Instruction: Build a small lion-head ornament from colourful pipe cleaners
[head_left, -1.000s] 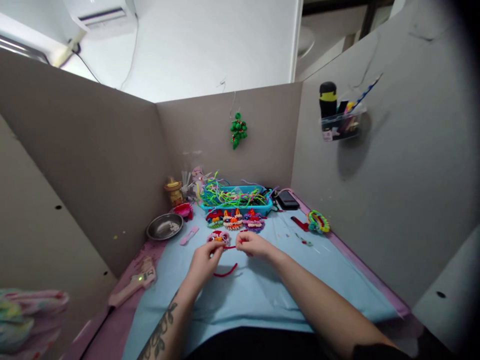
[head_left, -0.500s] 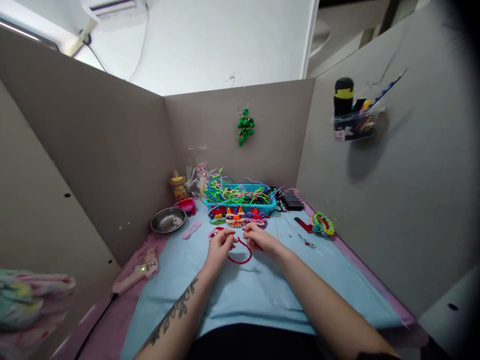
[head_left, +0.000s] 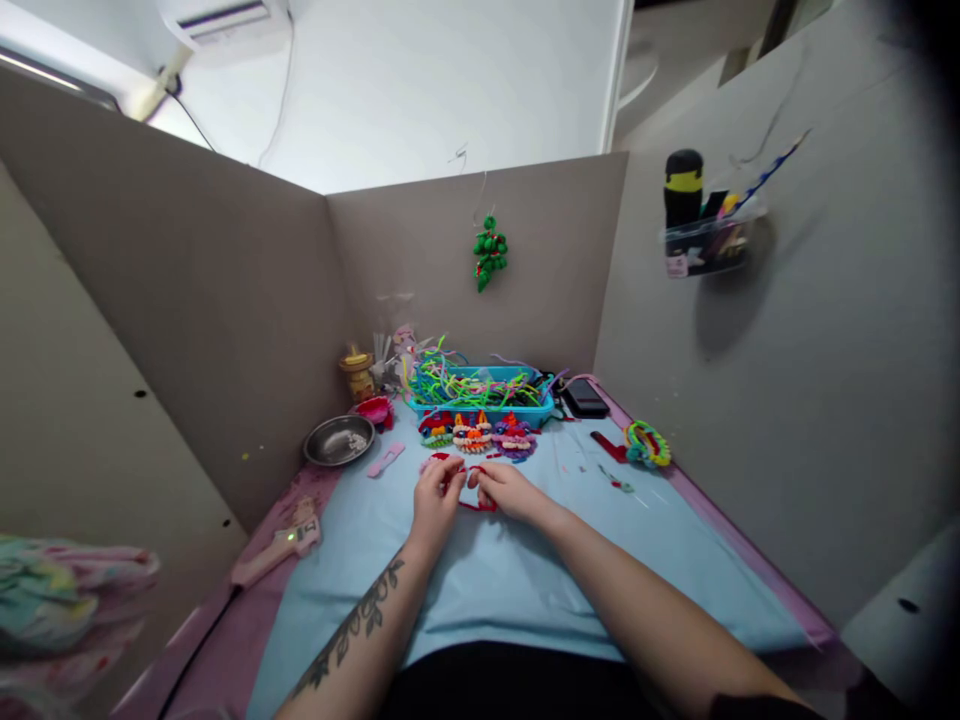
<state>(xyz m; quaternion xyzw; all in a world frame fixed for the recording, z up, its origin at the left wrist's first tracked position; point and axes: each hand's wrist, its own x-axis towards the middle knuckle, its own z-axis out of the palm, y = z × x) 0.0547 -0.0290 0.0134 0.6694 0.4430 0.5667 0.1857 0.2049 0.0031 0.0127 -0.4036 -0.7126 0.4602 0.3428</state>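
Observation:
A red pipe cleaner [head_left: 477,507] hangs in a small loop between my hands, above the blue table cover. My left hand [head_left: 437,497] pinches one part of it with thumb and fingers. Close by on the right, my right hand [head_left: 515,491] is closed on another part, its fingertips almost meeting the left ones. Just behind my left fingers lies a pink and red piece [head_left: 433,462], partly hidden. Farther back, lion-like heads in orange and white [head_left: 472,437], purple and red [head_left: 514,438], and red and green [head_left: 436,431] stand in a row.
Behind the heads is a blue basket [head_left: 487,411] of pipe cleaners. On the left are a metal bowl [head_left: 339,441], a pink clip [head_left: 385,460] and a corded pink glue gun [head_left: 279,552]. A phone [head_left: 585,398] and colourful rings [head_left: 646,445] lie right. Grey partitions surround the table.
My right hand has moved slightly left and down, closer to my left hand. The red pipe cleaner's hanging loop has become smaller and higher.

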